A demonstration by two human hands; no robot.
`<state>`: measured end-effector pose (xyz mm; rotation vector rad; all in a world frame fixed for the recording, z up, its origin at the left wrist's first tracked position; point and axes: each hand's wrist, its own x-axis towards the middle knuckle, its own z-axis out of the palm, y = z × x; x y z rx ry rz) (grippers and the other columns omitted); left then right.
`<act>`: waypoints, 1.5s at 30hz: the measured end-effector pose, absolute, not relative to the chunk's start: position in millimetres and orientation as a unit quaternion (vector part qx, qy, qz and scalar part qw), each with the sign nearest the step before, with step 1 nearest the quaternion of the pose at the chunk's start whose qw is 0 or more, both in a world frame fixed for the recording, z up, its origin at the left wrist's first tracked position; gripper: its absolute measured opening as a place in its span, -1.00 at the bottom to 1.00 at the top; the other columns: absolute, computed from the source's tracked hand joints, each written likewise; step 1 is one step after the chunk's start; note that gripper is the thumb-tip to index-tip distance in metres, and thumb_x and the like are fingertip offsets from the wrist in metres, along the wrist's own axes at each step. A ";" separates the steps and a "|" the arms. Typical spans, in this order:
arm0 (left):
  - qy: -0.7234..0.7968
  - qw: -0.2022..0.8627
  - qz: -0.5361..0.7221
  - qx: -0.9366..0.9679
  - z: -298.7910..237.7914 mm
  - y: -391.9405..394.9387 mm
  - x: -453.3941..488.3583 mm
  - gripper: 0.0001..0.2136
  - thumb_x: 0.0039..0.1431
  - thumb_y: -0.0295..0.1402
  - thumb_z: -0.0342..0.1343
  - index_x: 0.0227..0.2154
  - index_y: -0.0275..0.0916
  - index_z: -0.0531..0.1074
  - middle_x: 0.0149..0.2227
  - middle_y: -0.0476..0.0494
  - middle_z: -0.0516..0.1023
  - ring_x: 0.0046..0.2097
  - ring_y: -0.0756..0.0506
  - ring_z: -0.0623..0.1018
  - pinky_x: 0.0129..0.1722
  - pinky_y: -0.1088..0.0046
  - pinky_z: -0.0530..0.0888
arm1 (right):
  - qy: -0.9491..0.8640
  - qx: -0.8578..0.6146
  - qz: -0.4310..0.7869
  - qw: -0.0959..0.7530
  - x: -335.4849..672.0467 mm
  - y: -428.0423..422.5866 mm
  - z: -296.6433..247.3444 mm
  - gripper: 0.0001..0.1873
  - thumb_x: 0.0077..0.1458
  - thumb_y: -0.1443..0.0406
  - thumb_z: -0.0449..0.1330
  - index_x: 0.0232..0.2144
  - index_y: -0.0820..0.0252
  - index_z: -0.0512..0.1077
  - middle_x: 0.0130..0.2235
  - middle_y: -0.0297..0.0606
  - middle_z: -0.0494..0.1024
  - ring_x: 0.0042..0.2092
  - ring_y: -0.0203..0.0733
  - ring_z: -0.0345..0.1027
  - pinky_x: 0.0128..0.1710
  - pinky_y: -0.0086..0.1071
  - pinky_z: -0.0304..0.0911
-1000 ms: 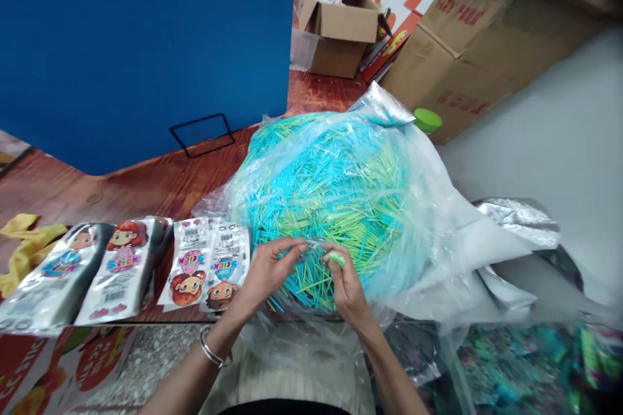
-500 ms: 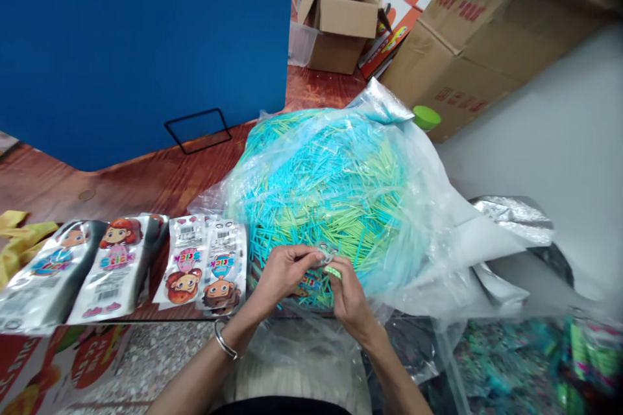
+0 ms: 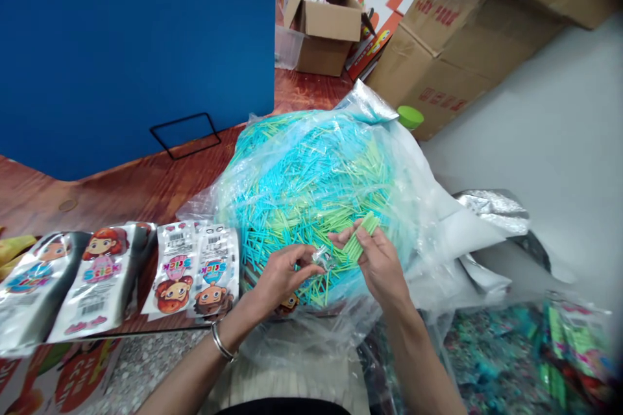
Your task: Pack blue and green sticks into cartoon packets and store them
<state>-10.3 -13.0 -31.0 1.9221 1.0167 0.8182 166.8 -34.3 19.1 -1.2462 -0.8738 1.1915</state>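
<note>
Hands (image 3: 383,264) hold shiny pouch (image 3: 325,260), thin lime-green sticks (image 3: 361,238).

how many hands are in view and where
2: the left hand at the near edge of the stick pile, pinching shiny clear plastic; the right hand beside it, holding a bundle of green sticks.

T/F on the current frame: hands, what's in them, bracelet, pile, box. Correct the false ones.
1. The right hand holds a bundle of green sticks. True.
2. The left hand holds nothing. False: its fingers pinch a shiny pouch.
3. A silver bracelet is on the left wrist. True.
4. The stick pile is all blue. False: it mixes blue and green.
5. An open cardboard box stands beyond the pile. True.
</note>
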 end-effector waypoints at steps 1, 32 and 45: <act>0.394 0.392 0.322 0.767 -31.9 -12.8 -9.8 -0.72 0.05 -0.17 0.16 -0.23 -0.23 0.43 -0.50 0.01 0.50 -0.45 0.01 0.46 -0.38 0.51 0.38 | -0.385 -0.531 0.511 0.556 167.9 -32.8 19.5 -0.76 0.11 0.10 0.09 -0.28 0.11 0.28 -0.31 -0.27 0.53 -0.19 -0.09 0.47 -0.11 -0.15 0.31; 0.386 0.533 0.324 0.680 -20.5 -13.4 2.5 -0.80 0.16 -0.26 0.03 -0.29 -0.21 0.52 -0.28 -0.07 0.60 -0.25 -0.06 0.54 -0.20 0.45 0.40 | -0.538 -0.568 0.432 0.450 155.0 -50.3 8.5 -0.72 0.22 0.18 -0.03 -0.13 0.13 0.38 -0.07 -0.21 0.50 0.05 -0.14 0.31 0.10 -0.18 0.11; 0.415 0.598 0.338 0.597 -10.6 -11.0 -4.2 -0.78 0.11 -0.20 0.08 -0.25 -0.11 0.56 -0.20 -0.01 0.62 -0.15 -0.08 0.57 -0.09 0.40 0.44 | -0.770 -0.495 0.184 0.357 169.6 -64.9 25.1 -0.48 0.18 0.46 -0.04 0.17 0.02 0.09 0.13 -0.20 0.32 0.15 -0.15 0.19 0.10 -0.14 0.17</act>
